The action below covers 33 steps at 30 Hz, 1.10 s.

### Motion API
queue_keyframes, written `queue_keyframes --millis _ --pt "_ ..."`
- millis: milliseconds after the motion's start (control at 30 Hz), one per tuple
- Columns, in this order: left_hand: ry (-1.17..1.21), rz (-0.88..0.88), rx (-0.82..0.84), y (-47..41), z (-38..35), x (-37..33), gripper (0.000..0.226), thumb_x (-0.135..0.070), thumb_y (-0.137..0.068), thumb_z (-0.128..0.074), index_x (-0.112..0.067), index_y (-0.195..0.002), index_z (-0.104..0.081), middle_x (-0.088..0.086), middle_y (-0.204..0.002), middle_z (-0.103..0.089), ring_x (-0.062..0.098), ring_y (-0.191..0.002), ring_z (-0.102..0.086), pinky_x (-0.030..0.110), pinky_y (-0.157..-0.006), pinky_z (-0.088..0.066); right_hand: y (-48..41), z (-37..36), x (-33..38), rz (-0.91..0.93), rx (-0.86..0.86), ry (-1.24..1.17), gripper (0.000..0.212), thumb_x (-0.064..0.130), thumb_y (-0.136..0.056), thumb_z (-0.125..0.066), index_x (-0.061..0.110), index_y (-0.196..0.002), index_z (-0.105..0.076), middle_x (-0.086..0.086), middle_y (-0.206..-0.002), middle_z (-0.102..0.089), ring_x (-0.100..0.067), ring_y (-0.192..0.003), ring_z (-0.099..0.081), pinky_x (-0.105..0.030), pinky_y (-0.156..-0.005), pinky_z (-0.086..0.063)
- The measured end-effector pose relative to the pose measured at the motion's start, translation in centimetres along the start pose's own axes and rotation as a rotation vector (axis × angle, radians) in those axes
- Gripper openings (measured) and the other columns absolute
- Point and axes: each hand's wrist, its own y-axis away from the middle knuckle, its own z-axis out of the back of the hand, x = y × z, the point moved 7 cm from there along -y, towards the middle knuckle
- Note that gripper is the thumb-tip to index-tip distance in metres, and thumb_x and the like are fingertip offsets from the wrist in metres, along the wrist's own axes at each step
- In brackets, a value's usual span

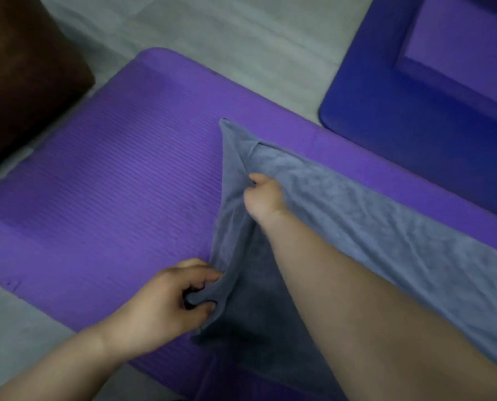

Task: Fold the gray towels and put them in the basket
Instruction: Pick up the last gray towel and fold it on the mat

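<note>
A gray towel lies spread over the right half of a purple mat, running from the middle toward the lower right. My left hand pinches the towel's near left corner, fingers curled round a bunched fold. Farther out, my right hand grips the towel's left edge close to its far corner, lifting the cloth into a ridge. My right forearm crosses over the towel and hides part of it. The blue basket stands at the upper right, beyond the mat.
A dark brown piece of furniture stands at the upper left by the mat's corner. Pale gray floor surrounds the mat. The left half of the mat is bare.
</note>
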Motion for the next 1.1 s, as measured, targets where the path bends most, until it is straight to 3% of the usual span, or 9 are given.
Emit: queue_keyframes --millis 67,200,300,500,633,767,900,1000,1100 --pt "0.011 -0.030 0.034 -1.1 -1.1 -2.2 0.037 -0.041 -0.060 -0.052 -0.063 -0.089 -0.054 -0.018 -0.085 -0.058 -0.009 -0.068 -0.053 0.001 -0.061 -0.037 0.3 3.2 -0.9 0.022 -0.040 -0.147 0.034 -0.009 -0.082 -0.037 0.007 -0.097 -0.063 -0.009 -0.076 -0.055 -0.017 -0.069 -0.051 -0.009 -0.047 -0.036" --pt "0.006 -0.088 0.124 -3.8 -4.3 -7.5 0.037 -0.048 -0.055 -0.054 -0.066 -0.087 -0.054 -0.024 -0.080 -0.061 -0.008 -0.063 -0.054 0.002 -0.058 -0.038 1.8 10.5 -3.8 0.065 -0.085 -0.249 0.037 -0.010 -0.082 -0.035 -0.001 -0.104 -0.063 -0.009 -0.086 -0.055 -0.007 -0.062 -0.045 -0.019 -0.060 -0.039" --pt "-0.032 -0.131 0.221 -5.8 -8.7 -12.2 0.035 -0.052 -0.050 -0.052 -0.072 -0.079 -0.051 -0.029 -0.086 -0.062 -0.011 -0.068 -0.057 0.001 -0.063 -0.041 4.1 17.5 -7.1 0.087 -0.112 -0.316 0.038 -0.014 -0.083 -0.033 0.008 -0.083 -0.064 -0.013 -0.079 -0.062 -0.012 -0.063 -0.054 -0.028 -0.063 -0.048" --pt "-0.160 -0.159 0.480 -9.0 -22.0 -20.9 0.024 -0.053 -0.048 -0.050 -0.064 -0.067 -0.057 -0.049 -0.074 -0.054 -0.022 -0.076 -0.054 -0.005 -0.068 -0.037 8.8 31.8 -17.7 0.034 -0.190 -0.360 0.033 -0.009 -0.089 -0.034 -0.009 -0.111 -0.059 0.002 -0.069 -0.052 0.008 -0.037 -0.047 -0.010 -0.045 -0.038" --pt "-0.227 -0.204 0.596 -9.8 -33.0 -25.4 0.028 -0.028 -0.065 -0.057 -0.047 -0.085 -0.054 -0.047 -0.071 -0.053 -0.021 -0.073 -0.052 -0.002 -0.066 -0.036 12.2 39.6 -27.9 -0.028 -0.347 -0.469 0.035 -0.010 -0.087 -0.035 0.001 -0.104 -0.064 -0.003 -0.077 -0.061 -0.005 -0.058 -0.052 -0.019 -0.059 -0.041" --pt "-0.349 -0.297 0.637 -10.0 -43.1 -27.4 0.032 -0.016 -0.079 -0.057 -0.023 -0.109 -0.064 -0.020 -0.086 -0.061 -0.015 -0.082 -0.053 -0.002 -0.069 -0.031 16.5 44.5 -38.7 -0.166 -0.508 -0.621 0.040 -0.010 -0.087 -0.038 0.019 -0.074 -0.062 -0.001 -0.068 -0.061 -0.010 -0.061 -0.058 -0.022 -0.063 -0.049" --pt "-0.492 -0.269 0.713 -8.8 -50.6 -25.7 0.030 -0.019 -0.085 -0.051 -0.024 -0.114 -0.060 -0.002 -0.112 -0.058 0.010 -0.107 -0.052 0.009 -0.083 -0.031 18.5 45.6 -46.4 -0.351 -0.461 -0.479 0.025 0.002 -0.089 -0.048 0.016 -0.072 -0.060 -0.002 -0.064 -0.053 -0.015 -0.061 -0.048 -0.015 -0.044 -0.043" --pt "-0.593 -0.244 0.706 -8.5 -52.6 -22.9 0.031 -0.036 -0.086 -0.048 -0.029 -0.115 -0.058 -0.004 -0.118 -0.055 0.011 -0.115 -0.048 0.018 -0.094 -0.034 17.7 48.8 -48.0 -0.318 -0.624 -0.211 0.022 0.002 -0.086 -0.052 0.001 -0.103 -0.066 -0.014 -0.098 -0.066 -0.025 -0.096 -0.060 -0.025 -0.083 -0.042" --pt "-0.735 -0.296 0.699 -8.4 -52.0 -19.2 0.061 -0.057 -0.071 -0.024 -0.032 -0.115 -0.059 -0.010 -0.118 -0.057 0.008 -0.112 -0.052 0.016 -0.092 -0.039 15.9 50.2 -48.2 -0.302 -0.632 0.001 0.031 0.002 -0.086 -0.050 0.002 -0.114 -0.062 -0.019 -0.119 -0.063 -0.032 -0.112 -0.056 -0.031 -0.096 -0.038"
